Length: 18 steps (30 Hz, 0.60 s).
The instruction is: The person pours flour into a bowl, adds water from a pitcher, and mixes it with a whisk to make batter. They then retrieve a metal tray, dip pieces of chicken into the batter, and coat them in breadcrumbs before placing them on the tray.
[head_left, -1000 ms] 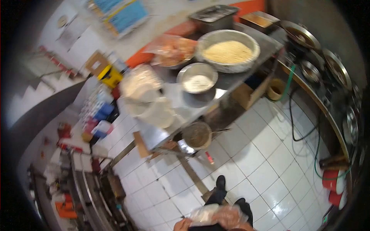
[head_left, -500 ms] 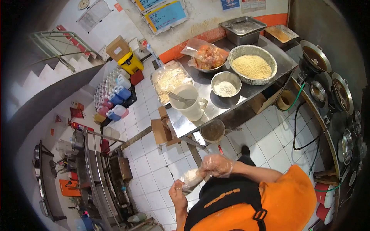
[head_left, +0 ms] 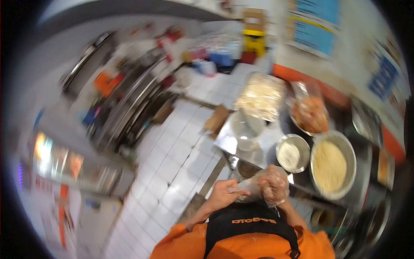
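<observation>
My left hand (head_left: 225, 194), bare, has its fingers closed on one side of a clear plastic bag (head_left: 249, 189) in front of my black apron. My right hand (head_left: 274, 185) wears a clear plastic glove and is closed at the bag's other side. Motion blur hides what the bag contains. Beyond my hands are a small metal bowl of white powder (head_left: 290, 156), a large round pan of pale crumbs (head_left: 331, 163) and a clear jug (head_left: 246, 126).
On the metal table stand a tray of pale flakes (head_left: 260, 96) and a bowl with bagged orange-red food (head_left: 311, 113). Pans sit at the right edge. A cardboard box (head_left: 217, 121) is beside the table, and metal shelving (head_left: 129, 110) stands to the left.
The view has turned, so the table now appears further right and a lit cabinet shows at the left. My hands have come closer together around the bag.
</observation>
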Each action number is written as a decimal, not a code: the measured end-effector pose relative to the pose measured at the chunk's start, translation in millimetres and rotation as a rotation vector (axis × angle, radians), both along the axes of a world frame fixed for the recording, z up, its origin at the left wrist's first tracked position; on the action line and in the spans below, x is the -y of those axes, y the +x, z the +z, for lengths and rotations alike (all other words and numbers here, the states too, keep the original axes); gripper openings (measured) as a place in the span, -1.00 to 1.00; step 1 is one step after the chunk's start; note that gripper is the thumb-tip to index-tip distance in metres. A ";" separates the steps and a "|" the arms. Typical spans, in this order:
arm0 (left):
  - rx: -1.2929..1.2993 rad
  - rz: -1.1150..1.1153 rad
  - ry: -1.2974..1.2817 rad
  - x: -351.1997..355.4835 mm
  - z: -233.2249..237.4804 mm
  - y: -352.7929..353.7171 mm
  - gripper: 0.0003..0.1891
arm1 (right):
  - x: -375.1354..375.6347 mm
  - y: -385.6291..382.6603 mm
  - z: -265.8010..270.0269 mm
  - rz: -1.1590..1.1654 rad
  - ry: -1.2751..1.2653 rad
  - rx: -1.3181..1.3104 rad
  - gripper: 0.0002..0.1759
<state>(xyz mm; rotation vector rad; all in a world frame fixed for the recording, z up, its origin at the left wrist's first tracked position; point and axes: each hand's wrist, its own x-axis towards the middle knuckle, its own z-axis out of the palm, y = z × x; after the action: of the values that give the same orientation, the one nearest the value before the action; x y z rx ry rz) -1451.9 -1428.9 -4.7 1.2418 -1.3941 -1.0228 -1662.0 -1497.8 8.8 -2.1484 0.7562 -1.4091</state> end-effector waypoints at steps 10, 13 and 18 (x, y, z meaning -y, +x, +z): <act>0.317 0.605 0.146 -89.2 8.6 -37.8 -0.57 | 18.4 53.8 -33.3 0.630 0.012 -0.015 -0.90; 0.305 0.801 0.163 -117.8 6.2 -34.5 -0.52 | 0.2 86.8 -39.3 0.786 0.147 -0.004 -0.86; 0.138 1.073 0.242 -141.4 -0.2 -13.2 -0.51 | -27.0 154.5 -41.5 0.790 0.116 0.041 -0.83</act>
<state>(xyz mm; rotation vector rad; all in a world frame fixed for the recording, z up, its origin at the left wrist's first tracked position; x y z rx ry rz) -1465.1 -1287.5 -4.9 1.9299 -0.5025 -0.3402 -1507.5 -1470.7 -32.7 -1.9750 -0.0558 -0.9443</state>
